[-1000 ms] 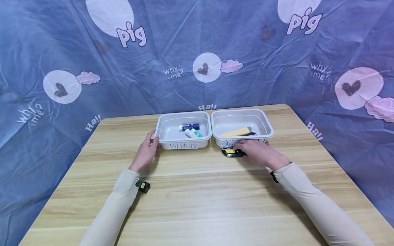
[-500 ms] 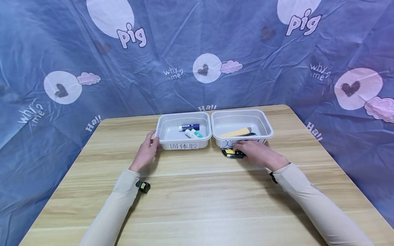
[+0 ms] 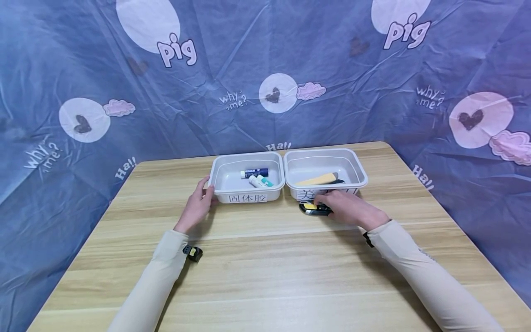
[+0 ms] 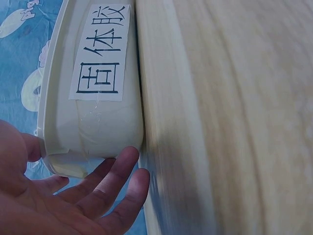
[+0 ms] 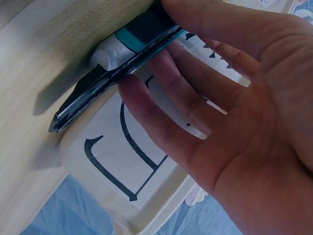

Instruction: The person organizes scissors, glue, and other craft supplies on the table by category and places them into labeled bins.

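Note:
My right hand (image 3: 346,208) pinches a black utility knife (image 3: 314,209) with a yellow part between thumb and fingers. It is low in front of the right plastic basket (image 3: 327,152). In the right wrist view, the knife (image 5: 142,36) shows black, teal and grey, and its narrow end points away from the fingers. My left hand (image 3: 196,207) touches the near left corner of the left plastic basket (image 3: 247,191). Seen from the left wrist, its loosely extended fingers (image 4: 122,166) lie against the end of that basket (image 4: 107,127), the thumb near the rim.
Glue sticks (image 3: 255,173) lie in the left basket, blue, white and green. A yellow utility knife (image 3: 317,179) and a dark item lie in the right basket. Both baskets carry paper labels and stand side by side on the wooden table (image 3: 265,267), before a blue printed cloth (image 3: 232,55).
Both hands, the baskets and the knife hold nearly the same places. Only the head view has shifted slightly.

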Demonstrator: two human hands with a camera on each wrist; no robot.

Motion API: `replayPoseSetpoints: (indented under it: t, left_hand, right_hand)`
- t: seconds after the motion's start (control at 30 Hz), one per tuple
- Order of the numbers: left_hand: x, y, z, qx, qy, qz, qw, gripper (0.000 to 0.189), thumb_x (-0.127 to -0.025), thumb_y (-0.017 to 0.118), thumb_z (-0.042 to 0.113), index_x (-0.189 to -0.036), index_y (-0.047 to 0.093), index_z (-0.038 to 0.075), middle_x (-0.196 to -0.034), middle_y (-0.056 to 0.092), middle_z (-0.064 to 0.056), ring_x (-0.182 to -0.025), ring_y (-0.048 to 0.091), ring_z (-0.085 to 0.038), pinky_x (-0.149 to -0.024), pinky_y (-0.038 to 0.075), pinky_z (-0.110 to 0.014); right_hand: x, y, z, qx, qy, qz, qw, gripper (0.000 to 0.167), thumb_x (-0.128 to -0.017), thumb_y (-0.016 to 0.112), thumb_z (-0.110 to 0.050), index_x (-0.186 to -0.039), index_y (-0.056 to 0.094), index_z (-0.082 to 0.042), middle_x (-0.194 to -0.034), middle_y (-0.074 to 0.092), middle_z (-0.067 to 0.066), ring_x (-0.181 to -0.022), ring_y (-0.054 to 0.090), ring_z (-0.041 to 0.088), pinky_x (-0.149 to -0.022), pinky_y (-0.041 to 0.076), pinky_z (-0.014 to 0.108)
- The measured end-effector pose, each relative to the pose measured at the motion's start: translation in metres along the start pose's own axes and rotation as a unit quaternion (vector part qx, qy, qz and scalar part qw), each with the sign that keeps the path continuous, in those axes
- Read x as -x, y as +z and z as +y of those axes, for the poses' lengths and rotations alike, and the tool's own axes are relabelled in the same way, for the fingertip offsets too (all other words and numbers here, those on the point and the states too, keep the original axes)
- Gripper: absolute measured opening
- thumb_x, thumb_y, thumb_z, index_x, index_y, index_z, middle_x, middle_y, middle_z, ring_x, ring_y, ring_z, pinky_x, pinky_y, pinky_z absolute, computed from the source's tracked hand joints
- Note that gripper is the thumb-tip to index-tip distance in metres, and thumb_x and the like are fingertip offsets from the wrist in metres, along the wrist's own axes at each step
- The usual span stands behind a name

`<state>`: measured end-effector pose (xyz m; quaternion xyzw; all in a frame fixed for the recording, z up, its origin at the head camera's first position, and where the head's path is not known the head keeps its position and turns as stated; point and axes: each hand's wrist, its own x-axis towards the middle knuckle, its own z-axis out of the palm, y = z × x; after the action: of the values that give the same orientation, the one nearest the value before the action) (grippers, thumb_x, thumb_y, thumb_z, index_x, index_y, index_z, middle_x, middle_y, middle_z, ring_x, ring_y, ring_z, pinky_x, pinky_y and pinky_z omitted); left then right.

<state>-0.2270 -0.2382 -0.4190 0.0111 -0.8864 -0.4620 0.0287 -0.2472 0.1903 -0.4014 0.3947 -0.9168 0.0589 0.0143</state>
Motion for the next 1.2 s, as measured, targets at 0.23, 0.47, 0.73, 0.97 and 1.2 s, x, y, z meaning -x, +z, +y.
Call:
replayPoseSetpoints:
  t: [0.23, 0.47, 0.73, 0.97, 1.2]
  left_hand:
    - [-0.0001, 0.0000, -0.0004, -0.003, -0.001, 0.002, 1.0000, 0.058, -0.113, 0.033, 0.037, -0.164, 0.020, 0.011, -0.137, 0.058, -0.032, -0.106, 0.072, -0.040, -0.098, 0.055, -0.050]
    - [-0.0004, -0.0004, -0.0006, -0.005, -0.002, 0.001, 1.0000, 0.059, -0.113, 0.033, 0.038, -0.164, 0.020, 0.012, -0.137, 0.058, -0.032, -0.107, 0.072, -0.039, -0.097, 0.055, -0.049]
    - [0.0006, 0.0000, 0.0009, -0.003, -0.003, 0.004, 1.0000, 0.058, -0.112, 0.034, 0.036, -0.163, 0.021, 0.012, -0.135, 0.060, -0.031, -0.105, 0.072, -0.039, -0.081, 0.057, -0.034]
    - [0.0003, 0.0004, 0.0006, -0.004, -0.002, 0.002, 1.0000, 0.059, -0.112, 0.033, 0.037, -0.164, 0.020, 0.011, -0.135, 0.059, -0.032, -0.106, 0.072, -0.040, -0.089, 0.057, -0.043]
    - [0.0001, 0.0003, 0.0003, -0.009, -0.002, 0.003, 1.0000, 0.059, -0.112, 0.033, 0.037, -0.164, 0.020, 0.012, -0.135, 0.060, -0.031, -0.106, 0.072, -0.039, -0.087, 0.057, -0.040]
  right_hand:
    - [0.0001, 0.0002, 0.0014, -0.006, -0.002, 0.000, 1.0000, 0.037, -0.076, 0.083, 0.003, -0.105, 0.069, -0.015, -0.097, 0.072, 0.006, -0.091, 0.070, 0.026, -0.079, 0.057, 0.047]
    - [0.0000, 0.0005, 0.0028, -0.010, -0.002, -0.003, 0.9999, 0.039, -0.076, 0.082, 0.003, -0.108, 0.069, -0.015, -0.101, 0.073, 0.007, -0.094, 0.071, 0.029, -0.081, 0.058, 0.048]
    - [0.0004, 0.0010, 0.0027, -0.009, -0.002, -0.002, 1.0000, 0.039, -0.076, 0.082, 0.003, -0.107, 0.069, -0.017, -0.100, 0.072, 0.006, -0.093, 0.070, 0.027, -0.079, 0.057, 0.047]
    - [0.0008, 0.0006, 0.0024, -0.010, 0.000, -0.008, 0.9999, 0.038, -0.077, 0.082, 0.002, -0.106, 0.068, -0.017, -0.100, 0.072, 0.005, -0.093, 0.070, 0.027, -0.078, 0.057, 0.047]
    - [0.0000, -0.0004, 0.0028, -0.007, -0.026, -0.006, 0.9996, 0.034, -0.076, 0.082, 0.004, -0.102, 0.069, -0.015, -0.096, 0.070, 0.000, -0.090, 0.068, 0.022, -0.079, 0.056, 0.044]
